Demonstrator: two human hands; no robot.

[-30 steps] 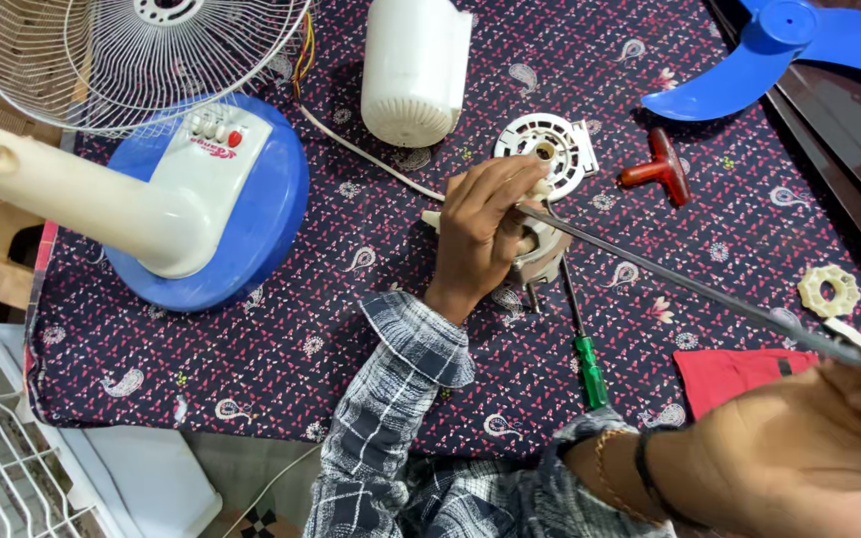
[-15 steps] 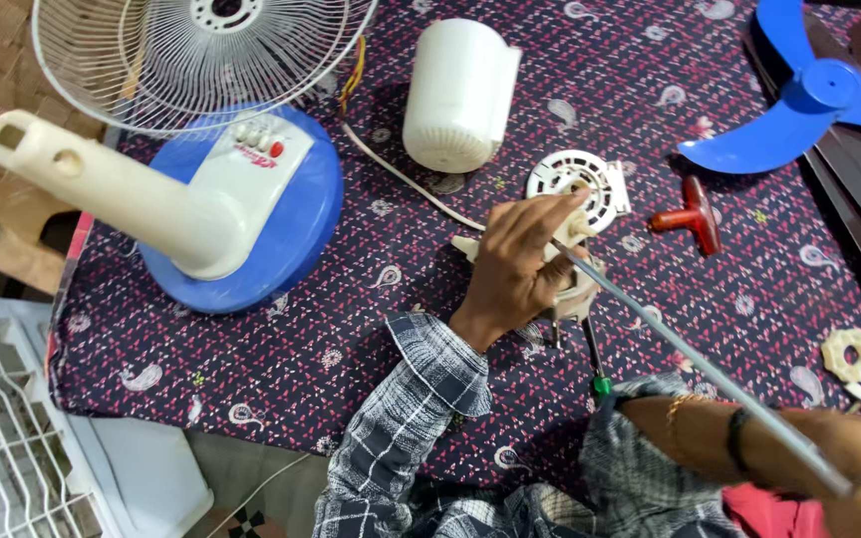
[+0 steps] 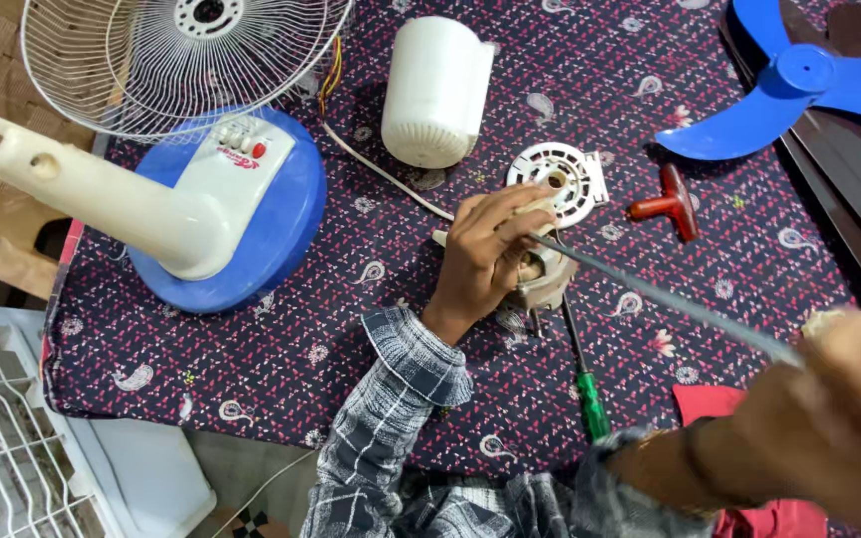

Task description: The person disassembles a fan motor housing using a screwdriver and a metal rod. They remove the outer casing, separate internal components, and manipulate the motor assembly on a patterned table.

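The small cream motor part [image 3: 540, 274] is pinned to the patterned bench [image 3: 281, 369] by the curled left hand [image 3: 485, 254] while a long metal rod [image 3: 650, 294], gripped in the blurred right hand [image 3: 829, 399], is worked into it; steady alignment is needed next.

Over the last second I see my right hand [image 3: 829, 418] draw back along the long grey rod [image 3: 665, 297] until it sits blurred, well away from the small fan motor [image 3: 540, 274], while my left hand [image 3: 485, 257] shifts its fingers higher over that motor.
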